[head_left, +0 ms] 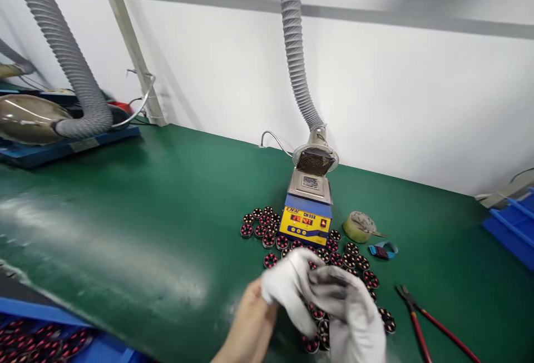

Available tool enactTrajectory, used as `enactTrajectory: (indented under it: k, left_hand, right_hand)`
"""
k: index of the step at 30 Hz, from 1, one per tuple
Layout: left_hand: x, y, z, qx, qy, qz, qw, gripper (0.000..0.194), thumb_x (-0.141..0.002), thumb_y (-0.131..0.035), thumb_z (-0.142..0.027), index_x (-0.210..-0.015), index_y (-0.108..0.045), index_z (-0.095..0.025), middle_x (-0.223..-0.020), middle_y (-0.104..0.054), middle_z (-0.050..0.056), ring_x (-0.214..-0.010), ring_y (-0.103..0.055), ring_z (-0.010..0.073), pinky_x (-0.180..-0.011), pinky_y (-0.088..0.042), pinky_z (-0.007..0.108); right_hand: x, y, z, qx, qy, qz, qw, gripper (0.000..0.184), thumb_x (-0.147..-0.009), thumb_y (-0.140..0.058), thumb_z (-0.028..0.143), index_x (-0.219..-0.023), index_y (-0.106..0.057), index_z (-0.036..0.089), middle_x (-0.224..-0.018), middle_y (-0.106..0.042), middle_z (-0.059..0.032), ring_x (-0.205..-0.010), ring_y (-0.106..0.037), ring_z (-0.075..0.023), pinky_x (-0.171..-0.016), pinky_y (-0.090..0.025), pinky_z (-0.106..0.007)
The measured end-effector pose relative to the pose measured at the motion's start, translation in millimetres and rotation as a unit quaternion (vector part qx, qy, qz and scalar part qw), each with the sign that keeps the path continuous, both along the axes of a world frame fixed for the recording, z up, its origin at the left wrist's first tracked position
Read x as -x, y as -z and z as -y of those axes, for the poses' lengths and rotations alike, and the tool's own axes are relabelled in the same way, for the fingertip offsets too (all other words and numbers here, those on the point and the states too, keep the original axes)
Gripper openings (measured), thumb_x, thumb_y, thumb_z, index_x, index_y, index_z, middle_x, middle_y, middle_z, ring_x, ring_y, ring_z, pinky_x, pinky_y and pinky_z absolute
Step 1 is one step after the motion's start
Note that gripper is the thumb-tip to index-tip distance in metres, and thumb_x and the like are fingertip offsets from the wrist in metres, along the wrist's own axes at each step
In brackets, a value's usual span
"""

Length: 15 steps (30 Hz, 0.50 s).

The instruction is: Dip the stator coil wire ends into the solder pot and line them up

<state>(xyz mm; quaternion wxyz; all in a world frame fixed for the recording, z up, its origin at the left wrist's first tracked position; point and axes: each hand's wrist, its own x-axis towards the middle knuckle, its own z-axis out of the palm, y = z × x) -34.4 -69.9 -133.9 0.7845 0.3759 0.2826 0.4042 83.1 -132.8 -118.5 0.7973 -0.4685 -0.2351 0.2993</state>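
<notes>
"Well, largest first: we have one green bench (187, 185), and three grey hoses (294, 46) above it, don't we?"

"Yes. Next come our blue containers, three in sight: one tray (69, 153) at the far left, with a brown hood (29, 119) on or over it, we cannot tell which; one right-hand bin (513, 232), its contents out of our sight; and one lower-left bin (41, 312), heaped with red-and-black coils."

"Then our one yellow-fronted machine (306, 224), below the middle hose. And our hands?"

"Two, both in white gloves, before the machine. Our left hand (292, 279) is bare at the wrist; its fingers meet those of our right hand (350, 296). They are blurred, so we cannot tell whether either grips anything."

"Smaller still?"

"One pair of pliers (417, 313), handles spread, on our right; one tin (354, 232) with something grey inside; one blue band (387, 250) just beside it."

"And the loose coils (270, 260)?"

"Over twenty on the bench, around the machine's front and beneath our hands; some are hidden, so we cannot count them all."
</notes>
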Motion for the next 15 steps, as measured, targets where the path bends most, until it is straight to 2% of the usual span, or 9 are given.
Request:
enactTrajectory:
  k: [1, 3, 4, 6, 8, 10, 12, 15]
  left_hand:
    - [5.7, -0.2, -6.5, 0.008, -0.043, 0.027, 0.999, 0.039, -0.077, -0.064, -0.05, -0.094, -0.069, -0.015, -0.098, -0.069, 0.01, -0.103, -0.06, 0.0272, -0.095, -0.045, 0.039]
    - [16.5, 0.4, -13.2, 0.041, -0.097, 0.078, 0.991, 0.038, -0.079, -0.061, -0.048, -0.1, -0.067, -0.017, -0.105, -0.067, 0.01, -0.108, -0.056, 0.0273, -0.1, -0.041, 0.04]
    - [20.5, 1.4, -13.2, 0.062, -0.102, 0.089, 0.989, 0.036, -0.079, -0.061, -0.045, -0.102, -0.067, -0.018, -0.107, -0.066, 0.009, -0.109, -0.056, 0.0269, -0.101, -0.041, 0.04]
    - [25.2, 4.0, -9.3, 0.091, -0.088, 0.078, 0.989, 0.032, -0.079, -0.062, -0.038, -0.106, -0.065, -0.021, -0.11, -0.066, 0.007, -0.112, -0.055, 0.0257, -0.103, -0.039, 0.037]
    - [28.0, 4.4, -5.7, 0.083, -0.107, 0.047, 0.99, 0.036, -0.075, -0.064, -0.032, -0.11, -0.064, -0.021, -0.111, -0.065, 0.008, -0.114, -0.054, 0.0259, -0.103, -0.039, 0.036]
    - [31.6, 0.1, -7.3, 0.033, -0.179, 0.003, 0.983, 0.041, -0.073, -0.065, -0.03, -0.113, -0.061, -0.019, -0.112, -0.064, 0.009, -0.115, -0.053, 0.0265, -0.102, -0.04, 0.036]
    - [36.3, -8.4, -15.2, -0.033, -0.261, -0.05, 0.964, 0.041, -0.074, -0.064, -0.031, -0.113, -0.061, -0.02, -0.11, -0.065, 0.007, -0.114, -0.054, 0.0258, -0.099, -0.044, 0.035]
    - [41.5, -21.1, -35.5, -0.117, -0.29, -0.092, 0.945, 0.035, -0.076, -0.061, -0.033, -0.109, -0.062, -0.021, -0.11, -0.065, 0.006, -0.113, -0.055, 0.0249, -0.097, -0.045, 0.035]
  right_hand:
    - [4.9, 6.9, -4.7, 0.032, -0.012, 0.095, 0.995, 0.028, -0.07, -0.071, 0.04, -0.092, -0.068, 0.022, -0.098, -0.068, -0.0078, -0.089, -0.064, -0.0227, -0.076, -0.052, -0.034]
    - [18.2, 17.1, -14.4, 0.096, -0.057, 0.247, 0.963, 0.033, -0.066, -0.072, 0.029, -0.098, -0.068, 0.024, -0.113, -0.063, -0.0088, -0.106, -0.057, -0.0248, -0.089, -0.046, -0.035]
    - [26.7, 20.5, -18.9, 0.112, -0.084, 0.281, 0.95, 0.033, -0.066, -0.069, 0.025, -0.099, -0.067, 0.025, -0.113, -0.062, -0.0077, -0.106, -0.056, -0.024, -0.089, -0.045, -0.034]
    - [45.7, 24.5, -25.8, 0.12, -0.155, 0.332, 0.923, 0.022, -0.068, -0.06, 0.018, -0.087, -0.067, 0.024, -0.098, -0.064, -0.0053, -0.093, -0.06, -0.0202, -0.081, -0.046, -0.029]
    - [63.4, 27.0, -28.3, 0.145, -0.212, 0.351, 0.901, 0.012, -0.069, -0.053, 0.016, -0.073, -0.063, 0.022, -0.08, -0.063, -0.0025, -0.076, -0.06, -0.017, -0.07, -0.045, -0.026]
    - [76.9, 28.2, -26.2, 0.205, -0.236, 0.345, 0.885, 0.008, -0.069, -0.053, 0.016, -0.067, -0.059, 0.021, -0.069, -0.059, -0.0007, -0.067, -0.057, -0.0163, -0.064, -0.043, -0.025]
    - [85.8, 26.4, -21.9, 0.264, -0.241, 0.318, 0.878, 0.004, -0.067, -0.057, 0.02, -0.071, -0.059, 0.021, -0.066, -0.055, 0.0003, -0.063, -0.055, -0.0163, -0.062, -0.042, -0.025]
    - [94.0, 14.9, -16.0, 0.297, -0.26, 0.293, 0.871, 0.01, -0.065, -0.061, 0.023, -0.075, -0.059, 0.022, -0.068, -0.053, 0.0012, -0.062, -0.054, -0.0158, -0.065, -0.043, -0.026]
